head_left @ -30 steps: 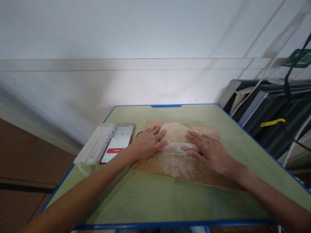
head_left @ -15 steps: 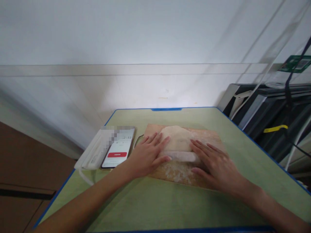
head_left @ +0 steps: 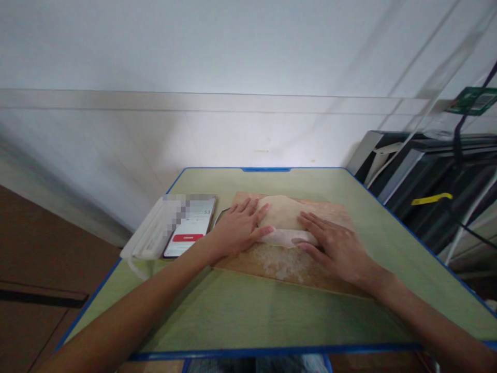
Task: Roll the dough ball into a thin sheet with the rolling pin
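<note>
A pale sheet of dough [head_left: 280, 210] lies on a floured wooden board [head_left: 287, 267]. Along the dough's near side runs a whitish rolling pin [head_left: 285, 238], its ends hidden beneath my hands. My left hand [head_left: 241, 225] rests over the pin's left end with fingers stretched forward, the thumb pointing inward and the fingertips by the dough's left edge. On the right end lies my right hand [head_left: 337, 246], also flat, its fingers extended to the dough's right edge and its thumb in front of the pin. Neither hand is wrapped round the pin.
A phone [head_left: 190, 228] with a lit screen leans on a white plastic case [head_left: 145, 233] left of the board. The green table [head_left: 248, 321] has a blue rim and stands against a white wall. Dark flat panels [head_left: 435, 181] and cables crowd the right side.
The rolling pin and both hands have moved slightly away from me, toward the dough. My right hand sits a little further left. The camera view has tilted down slightly.
</note>
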`<state>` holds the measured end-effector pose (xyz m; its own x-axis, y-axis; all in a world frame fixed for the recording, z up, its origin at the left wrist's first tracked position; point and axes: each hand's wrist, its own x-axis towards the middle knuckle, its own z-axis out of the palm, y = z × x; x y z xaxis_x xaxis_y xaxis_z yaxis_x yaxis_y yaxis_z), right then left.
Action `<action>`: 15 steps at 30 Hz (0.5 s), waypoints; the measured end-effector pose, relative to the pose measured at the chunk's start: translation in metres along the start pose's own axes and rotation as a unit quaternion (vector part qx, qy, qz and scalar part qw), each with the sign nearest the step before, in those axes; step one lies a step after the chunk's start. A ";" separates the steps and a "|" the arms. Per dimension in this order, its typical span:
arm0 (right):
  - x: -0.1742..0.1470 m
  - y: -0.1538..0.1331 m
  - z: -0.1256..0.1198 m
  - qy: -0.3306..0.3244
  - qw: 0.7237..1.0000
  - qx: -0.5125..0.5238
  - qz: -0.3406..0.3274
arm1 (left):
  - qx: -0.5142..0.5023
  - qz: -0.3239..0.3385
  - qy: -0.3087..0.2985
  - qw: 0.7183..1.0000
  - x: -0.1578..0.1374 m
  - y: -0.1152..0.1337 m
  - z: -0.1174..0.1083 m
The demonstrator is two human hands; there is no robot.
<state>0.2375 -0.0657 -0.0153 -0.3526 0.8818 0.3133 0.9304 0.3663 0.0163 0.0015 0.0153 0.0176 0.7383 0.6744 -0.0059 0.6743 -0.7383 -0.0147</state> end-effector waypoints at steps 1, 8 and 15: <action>-0.001 -0.001 0.000 0.004 1.000 -0.003 -0.002 | 0.001 0.005 -0.001 1.000 -0.001 0.000 0.000; -0.005 -0.003 -0.001 0.029 0.999 -0.023 -0.027 | -0.030 0.037 0.002 0.999 -0.007 -0.001 0.002; -0.008 -0.006 -0.001 0.022 1.000 -0.011 -0.012 | -0.038 0.044 0.011 0.998 -0.011 0.001 0.004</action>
<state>0.2351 -0.0751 -0.0174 -0.3705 0.8587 0.3541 0.9239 0.3800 0.0451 -0.0054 0.0072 0.0134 0.7943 0.6073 0.0177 0.6055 -0.7936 0.0602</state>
